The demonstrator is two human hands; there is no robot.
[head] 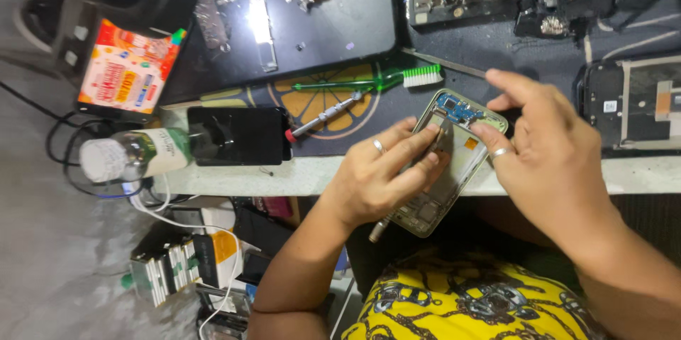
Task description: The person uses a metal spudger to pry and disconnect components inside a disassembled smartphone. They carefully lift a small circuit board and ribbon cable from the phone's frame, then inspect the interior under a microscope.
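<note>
Resting over the front edge of the desk (298, 173), an opened phone frame (454, 163) with its back off lies tilted, a small blue circuit board (457, 109) exposed at its far end. The left hand (379, 180) lies on the frame's middle, fingers (415, 143) stretched out flat and closed on nothing that can be seen. The right hand (550, 148) pinches the frame's far corner between thumb and fingertips. The frame looks light, thin and stiff, yet easily bent or scratched (the bare board most of all), so the outer rim seems the safest place to take hold. Nearby lie a green toothbrush (369, 83), a small screwdriver (323, 116), a dark phone (237, 136) and a plastic bottle (131, 154).
</note>
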